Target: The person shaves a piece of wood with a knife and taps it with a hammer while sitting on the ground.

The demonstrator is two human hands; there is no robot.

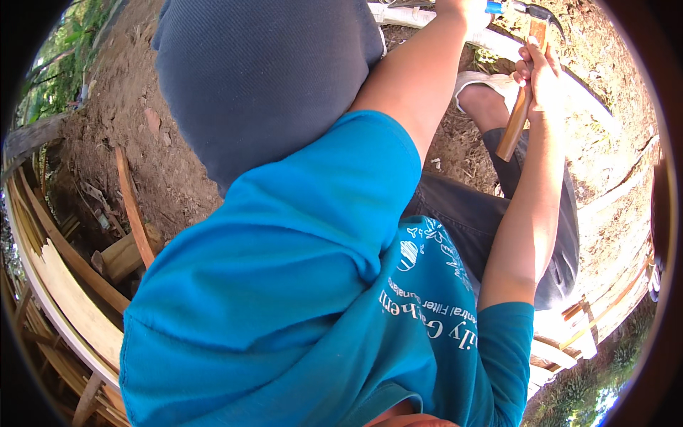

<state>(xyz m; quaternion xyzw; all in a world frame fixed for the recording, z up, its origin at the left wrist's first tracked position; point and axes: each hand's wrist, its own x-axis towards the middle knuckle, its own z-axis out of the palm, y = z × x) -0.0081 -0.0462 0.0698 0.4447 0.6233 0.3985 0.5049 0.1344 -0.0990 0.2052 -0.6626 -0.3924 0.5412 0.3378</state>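
Observation:
My right hand (545, 80) is wrapped around the wooden handle of a claw hammer (514, 132), its butt end pointing down toward my leg. The dark hammer head with its curved claw is near the top edge. Just left of the head, my left hand (464, 10) is closed, partly cut off by the top edge. A blue end of a blue-handled tool (494, 7) sticks out from it toward the hammer's face; the rest is hidden. Whether the two touch, I cannot tell. Below my hands, a pale pole (501, 45) runs across the ground.
My bent leg in dark trousers (455, 206) and a foot in a white shoe (491, 82) lie below the pole. A dark-clad knee (263, 78) fills the upper middle. Split wood strips (75, 292) are piled at lower left, on bare soil (128, 92).

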